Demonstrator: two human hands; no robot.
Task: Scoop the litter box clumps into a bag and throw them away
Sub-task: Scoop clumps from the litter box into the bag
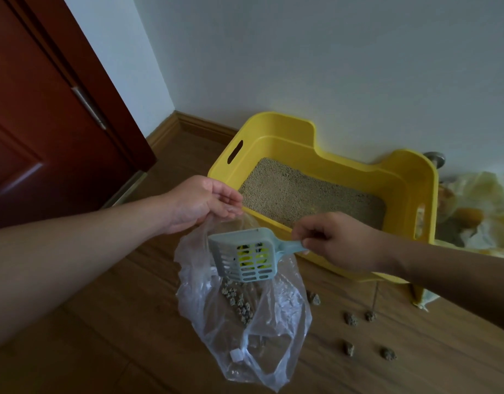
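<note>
At six o'clock from the litter box (273, 123), left fingers (230, 198) are pinching the limp bag (273, 336) by its rim, right fingers (302, 233) the stiff scoop (242, 254) by its handle.

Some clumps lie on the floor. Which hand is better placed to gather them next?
The right hand: it holds the scoop, and the clumps lie on its side. The left hand grips the bag.

White wall (330, 52), wooden floor (102, 336), dark red door (31, 123), brown baseboard (199, 125)
</note>
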